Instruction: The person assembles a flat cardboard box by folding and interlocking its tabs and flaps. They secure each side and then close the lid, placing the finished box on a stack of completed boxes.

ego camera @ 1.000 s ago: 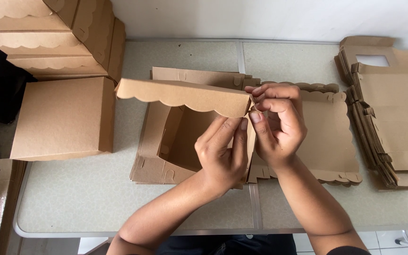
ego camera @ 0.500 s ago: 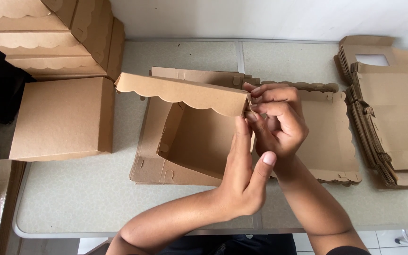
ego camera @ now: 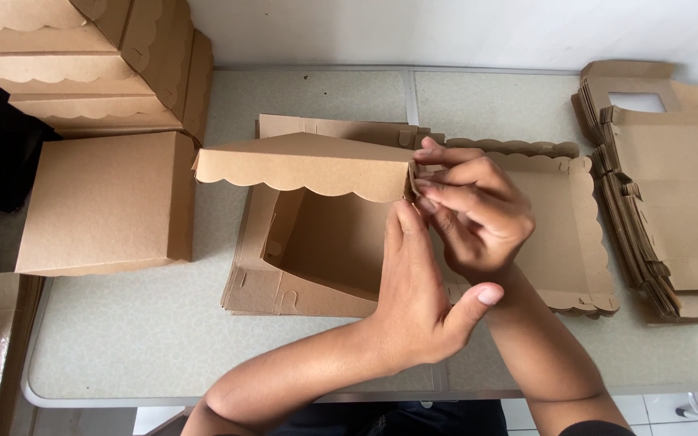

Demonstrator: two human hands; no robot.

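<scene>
Pale speckled desk (ego camera: 163, 339) carries a half-folded cardboard box (ego camera: 325, 242) at its middle. Right hand (ego camera: 474, 210) pinches the scalloped flap (ego camera: 309, 169) at its corner; left hand (ego camera: 418, 299) braces the wall, fingers straight. Finished boxes (ego camera: 107, 202) sit left, flat blanks (ego camera: 672, 202) right, so much seems undone.

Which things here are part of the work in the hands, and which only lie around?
In hand:
- half-folded cardboard box
- its scalloped flap
- left hand
- right hand

Lying about:
- finished boxes
- stack of flat blanks
</scene>
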